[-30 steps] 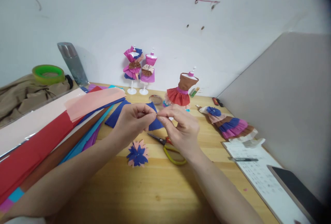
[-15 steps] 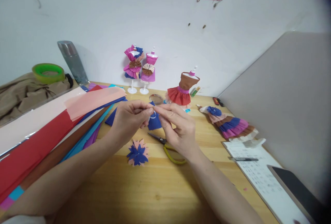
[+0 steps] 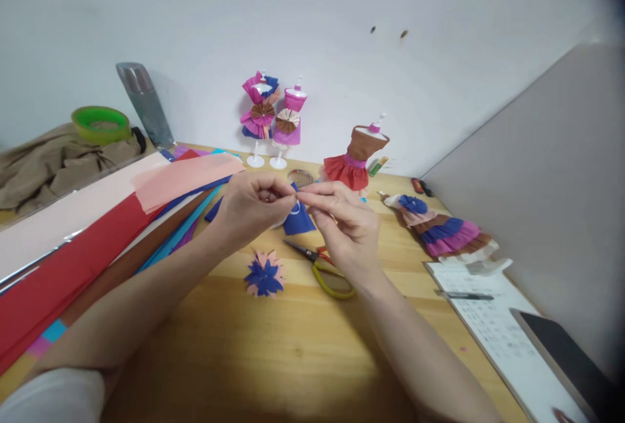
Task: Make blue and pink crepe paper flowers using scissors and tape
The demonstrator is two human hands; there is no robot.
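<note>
My left hand (image 3: pixel 254 205) and my right hand (image 3: pixel 346 224) meet fingertip to fingertip above the middle of the table. Both are pinched closed on something too small to make out. Just below the fingertips lies a piece of blue paper (image 3: pixel 299 221), with a thin white loop showing in front of it. Scissors (image 3: pixel 334 280) with yellow and red handles lie partly hidden by my right hand, blades pointing left. Nearer to me, a blue and pink paper flower (image 3: pixel 264 275) rests on the wood.
Coloured paper strips (image 3: pixel 88 260) cover the left side. Behind stand dressed mannequins (image 3: pixel 356 157) and a bottle (image 3: pixel 146 104); green tape (image 3: pixel 101 125) sits on brown cloth. A paper dress (image 3: pixel 439 231), pen (image 3: pixel 469 295), written sheet (image 3: pixel 488 325) and dark tablet (image 3: pixel 561 351) lie right.
The view has shifted, so things on the table appear slightly higher and further right. My fingertips stay together, and the left hand's fingers are curled a little differently.
</note>
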